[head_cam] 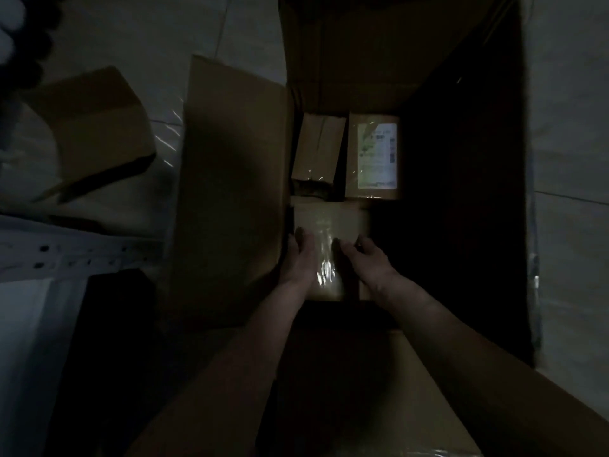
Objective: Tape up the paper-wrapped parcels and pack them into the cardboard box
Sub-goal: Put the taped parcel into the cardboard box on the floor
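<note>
I look down into a deep open cardboard box (362,54) in dim light. Both arms reach inside it. A brown paper-wrapped parcel (329,222) with shiny tape along its middle lies at the bottom near the left wall. My left hand (301,258) rests on its left side with straight fingers. My right hand (369,262) touches its right side, fingers loosely bent over the edge. Behind it stand two more parcels: a plain taped one (318,150) and one with a white label (374,156).
The box's left flap (230,179) stands open beside my left arm; the near flap (428,407) lies under my right arm. The box's right half is in deep shadow. A smaller cardboard box (92,127) sits on the tiled floor at left, by a perforated white rail (75,255).
</note>
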